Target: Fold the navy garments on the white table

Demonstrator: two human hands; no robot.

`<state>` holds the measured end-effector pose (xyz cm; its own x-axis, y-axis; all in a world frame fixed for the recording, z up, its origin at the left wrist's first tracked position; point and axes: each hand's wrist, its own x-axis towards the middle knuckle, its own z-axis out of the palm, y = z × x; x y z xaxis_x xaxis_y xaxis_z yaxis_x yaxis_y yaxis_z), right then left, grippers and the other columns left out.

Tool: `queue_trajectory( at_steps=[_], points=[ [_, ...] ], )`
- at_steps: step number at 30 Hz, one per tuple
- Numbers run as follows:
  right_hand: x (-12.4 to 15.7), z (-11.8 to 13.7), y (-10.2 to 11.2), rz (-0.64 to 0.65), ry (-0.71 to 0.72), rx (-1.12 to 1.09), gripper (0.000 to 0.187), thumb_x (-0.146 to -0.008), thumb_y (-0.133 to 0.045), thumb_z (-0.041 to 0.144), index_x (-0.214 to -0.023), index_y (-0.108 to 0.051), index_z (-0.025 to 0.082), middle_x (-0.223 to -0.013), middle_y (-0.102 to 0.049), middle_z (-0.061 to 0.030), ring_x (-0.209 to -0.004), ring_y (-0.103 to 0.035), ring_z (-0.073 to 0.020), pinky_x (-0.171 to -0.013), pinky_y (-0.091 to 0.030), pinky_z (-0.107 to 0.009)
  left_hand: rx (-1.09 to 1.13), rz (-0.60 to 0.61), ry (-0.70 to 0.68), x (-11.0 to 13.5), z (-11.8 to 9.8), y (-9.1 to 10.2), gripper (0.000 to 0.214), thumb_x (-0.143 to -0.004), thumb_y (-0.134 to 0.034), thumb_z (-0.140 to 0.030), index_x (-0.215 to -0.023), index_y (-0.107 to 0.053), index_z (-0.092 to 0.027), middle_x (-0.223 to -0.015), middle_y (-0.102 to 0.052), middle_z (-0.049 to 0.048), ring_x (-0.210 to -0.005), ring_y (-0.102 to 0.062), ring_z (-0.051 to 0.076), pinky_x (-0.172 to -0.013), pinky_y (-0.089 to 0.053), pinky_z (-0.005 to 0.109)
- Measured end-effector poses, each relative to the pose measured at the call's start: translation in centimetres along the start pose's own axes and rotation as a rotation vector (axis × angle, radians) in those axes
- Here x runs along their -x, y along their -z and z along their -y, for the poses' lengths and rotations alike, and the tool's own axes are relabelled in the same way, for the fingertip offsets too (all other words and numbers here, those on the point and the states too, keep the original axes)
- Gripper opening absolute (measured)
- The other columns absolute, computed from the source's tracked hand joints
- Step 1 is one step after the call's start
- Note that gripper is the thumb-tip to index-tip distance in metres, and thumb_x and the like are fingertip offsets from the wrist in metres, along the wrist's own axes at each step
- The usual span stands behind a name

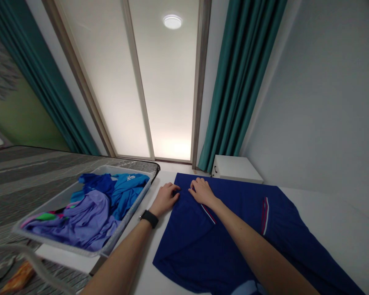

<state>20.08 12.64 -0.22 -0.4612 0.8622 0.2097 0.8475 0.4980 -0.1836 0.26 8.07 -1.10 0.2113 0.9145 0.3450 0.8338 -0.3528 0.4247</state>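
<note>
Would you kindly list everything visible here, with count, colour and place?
shirt: one, dark blue with red-white trim, spread on the white surface
surface: one, white, under the shirt
bin: one, clear plastic, left of the shirt
clothes: several, blue and purple, in the bin
mattress: one, grey striped, far left
cabinet: one, white, beyond the shirt
curtains: two, teal, flanking the window
window: one, frosted white, centre back
watch: one, black, left wrist
left hand: one, bare, shirt's far edge
right hand: one, bare, beside it on the shirt
</note>
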Motion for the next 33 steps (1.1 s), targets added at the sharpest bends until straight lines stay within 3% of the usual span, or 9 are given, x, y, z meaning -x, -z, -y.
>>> queue_trajectory(
  at_steps=[5, 10, 18, 23, 27, 33],
  points=[
    [-0.3, 0.3, -0.1, -0.012, 0.027, -0.006, 0.012, -0.097, -0.044, 0.024, -0.102, -0.054, 0.020, -0.096, -0.064, -0.0051, -0.094, -0.056, -0.0204, -0.079, -0.033, -0.031, -0.012, -0.004, -0.021, 0.1, 0.0, -0.1, 0.020, -0.083, -0.057, -0.020, -0.101, -0.067, -0.020, -0.094, -0.063, 0.0063, -0.092, -0.058, 0.023, -0.080, -0.043, 0.034],
    [-0.2, 0.4, -0.5, -0.041, 0.039, 0.016, 0.019, -0.097, -0.043, 0.021, -0.114, -0.051, 0.023, -0.105, -0.065, -0.0041, -0.100, -0.056, -0.0202, -0.083, -0.034, -0.032, 0.000, -0.010, -0.022, 0.0, 0.1, -0.1, 0.020, -0.084, -0.056, -0.020, -0.100, -0.067, -0.020, -0.094, -0.062, 0.0065, -0.091, -0.058, 0.022, -0.079, -0.045, 0.033],
    [1.7, 1.8, 1.4, -0.097, 0.040, 0.114, 0.031, -0.094, -0.039, 0.014, -0.119, -0.056, 0.016, -0.118, -0.060, -0.0152, -0.112, -0.050, -0.0266, -0.092, -0.036, -0.040, 0.054, -0.018, -0.027, 0.1, 0.2, -0.2, 0.020, -0.084, -0.054, -0.018, -0.099, -0.067, -0.020, -0.096, -0.059, 0.0062, -0.087, -0.059, 0.020, -0.079, -0.047, 0.032],
    [4.4, 3.6, 1.1, -0.026, 0.246, 0.054, 0.049, -0.098, -0.033, 0.037, -0.141, -0.042, 0.015, -0.146, -0.044, -0.0137, -0.136, -0.033, -0.0255, -0.113, -0.021, -0.044, 0.039, -0.029, -0.043, 0.2, 0.2, -0.4, 0.021, -0.086, -0.051, -0.018, -0.101, -0.066, -0.021, -0.098, -0.058, 0.0062, -0.090, -0.058, 0.019, -0.081, -0.047, 0.032],
    [6.0, 3.1, 0.2, 0.135, 0.222, -0.015, 0.063, -0.097, -0.027, 0.052, -0.148, -0.032, 0.015, -0.156, -0.027, -0.0111, -0.145, -0.018, -0.0243, -0.117, -0.013, -0.046, -0.017, -0.038, -0.054, 0.3, 0.2, -0.5, 0.020, -0.089, -0.050, -0.019, -0.100, -0.066, -0.021, -0.098, -0.058, 0.0062, -0.092, -0.058, 0.020, -0.083, -0.047, 0.033],
    [6.6, 1.8, 0.3, 0.156, 0.216, -0.064, 0.069, -0.096, -0.026, 0.056, -0.151, -0.024, 0.015, -0.158, -0.017, -0.0098, -0.146, -0.010, -0.0209, -0.118, -0.011, -0.044, -0.162, -0.022, -0.083, 0.5, -1.1, 0.6, 0.022, -0.092, -0.047, -0.020, -0.105, -0.065, -0.022, -0.102, -0.060, 0.0075, -0.095, -0.057, 0.022, -0.086, -0.045, 0.037]
  ],
)
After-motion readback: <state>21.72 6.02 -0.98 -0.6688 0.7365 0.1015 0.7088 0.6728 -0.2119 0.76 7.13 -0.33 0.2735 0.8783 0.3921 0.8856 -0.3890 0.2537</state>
